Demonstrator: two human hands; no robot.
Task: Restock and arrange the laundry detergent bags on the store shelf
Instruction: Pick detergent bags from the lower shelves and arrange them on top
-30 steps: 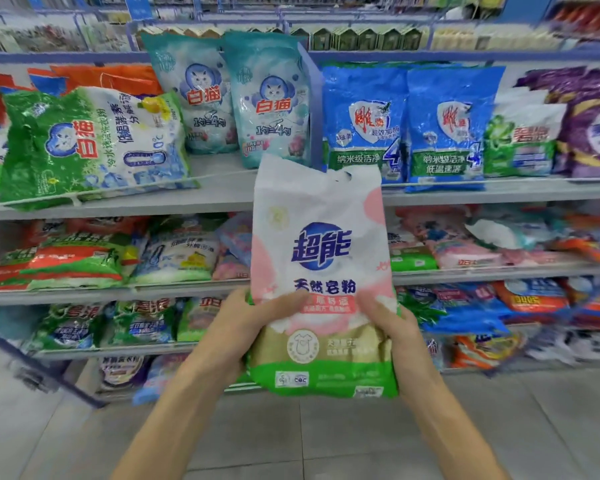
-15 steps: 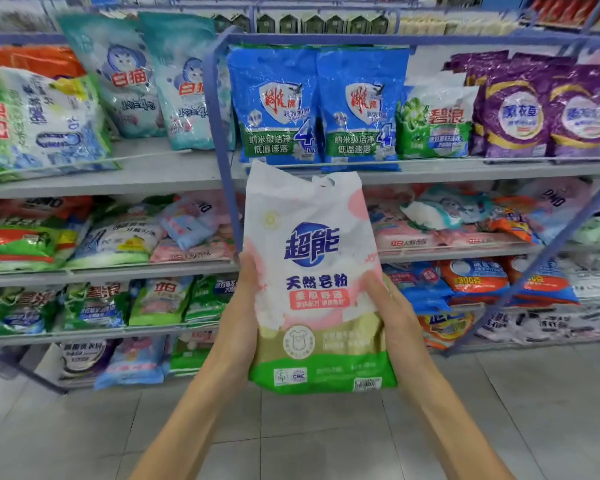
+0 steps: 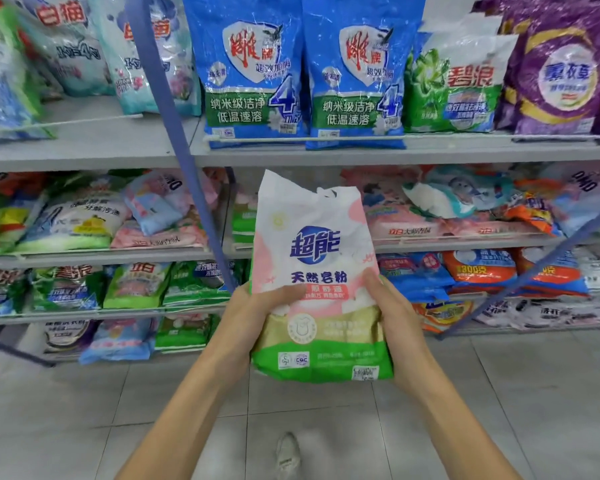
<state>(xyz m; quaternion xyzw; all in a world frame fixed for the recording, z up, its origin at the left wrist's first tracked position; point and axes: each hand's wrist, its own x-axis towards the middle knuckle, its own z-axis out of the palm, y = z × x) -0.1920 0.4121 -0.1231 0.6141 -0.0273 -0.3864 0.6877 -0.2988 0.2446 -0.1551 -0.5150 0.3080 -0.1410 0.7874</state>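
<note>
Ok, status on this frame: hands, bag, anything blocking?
Left hand and right hand both grip white-pink-green plastic detergent bag, upright, off shelf. Blue diagonal shelf strut stands beside it.

The bag [image 3: 317, 271] I hold between my left hand [image 3: 253, 317] and right hand [image 3: 395, 317] reads 超能 in blue, 天然皂粉 below it, and CQC on its green bottom band. Above it on the shelf, two blue bags [image 3: 253, 74] each show 雕牌, 纳米级洁净, 低温速溶 and a large 4. Right of those, a green bag [image 3: 454, 84] reads 碧浪 and a purple bag [image 3: 561, 74] 薰衣草; up and left of my bag, a pale bag [image 3: 59, 36] reads 白猫.
</note>
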